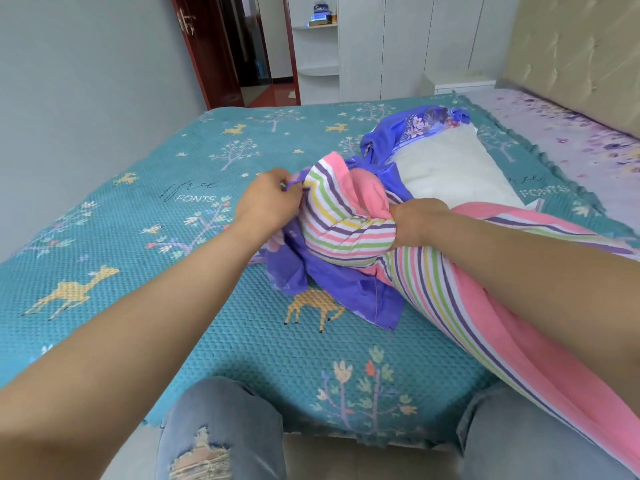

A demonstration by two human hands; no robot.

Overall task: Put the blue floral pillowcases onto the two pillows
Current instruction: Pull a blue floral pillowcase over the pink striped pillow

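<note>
A pink striped pillow (349,216) lies across the bed, running from my lap at the right to the bed's middle. My right hand (415,221) squeezes its far end into a bunch. A blue floral pillowcase (332,285) is crumpled under and around that end. My left hand (268,202) pinches the pillowcase's edge at the pillow's tip. Behind lies a white pillow (453,168), with a second blue floral pillowcase (415,128) draped along its far left side.
The bed carries a teal cover (138,237) with deer and trees. A padded headboard (571,57) stands at the right, white wardrobes (398,43) behind the bed, an open doorway (256,46) at the back. My knees in jeans (221,431) are at the bed's near edge.
</note>
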